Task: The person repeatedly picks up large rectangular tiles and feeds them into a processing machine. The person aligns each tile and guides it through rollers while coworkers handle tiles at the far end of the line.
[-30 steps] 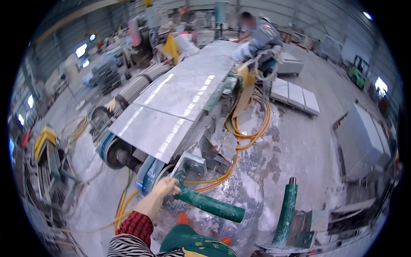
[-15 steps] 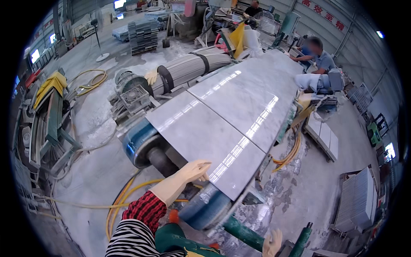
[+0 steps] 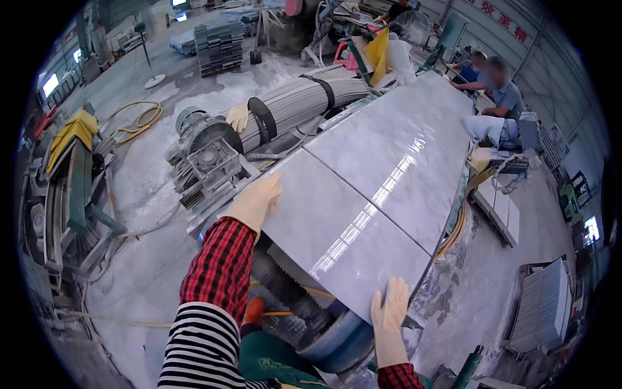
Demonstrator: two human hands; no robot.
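Note:
A polished, pale grey stone slab [image 3: 346,227] lies on a belt conveyor, its near end reaching past the blue roller end [image 3: 340,347]. Another matching slab [image 3: 414,123] follows behind it, with a thin dark seam between the two. My left hand [image 3: 254,200], in a cream rubber glove, is closed on the near slab's left edge at the near corner. At the near right corner, my right hand [image 3: 390,314], gloved alike, rests against the slab with its fingers stretched out. The undersides of the slab at both corners are hidden.
A motor and gearbox [image 3: 210,155] sit left of the conveyor, beside a strapped bundle of grey strips [image 3: 304,107] with a loose glove [image 3: 238,117] on it. Co-workers [image 3: 505,91] are at the far right. Stacked slabs [image 3: 541,305] stand at lower right; a hose [image 3: 139,123] lies left.
My left hand has moved from below the slab's near edge to its left corner. My right hand has risen from the lower edge to the right corner. The view has shifted.

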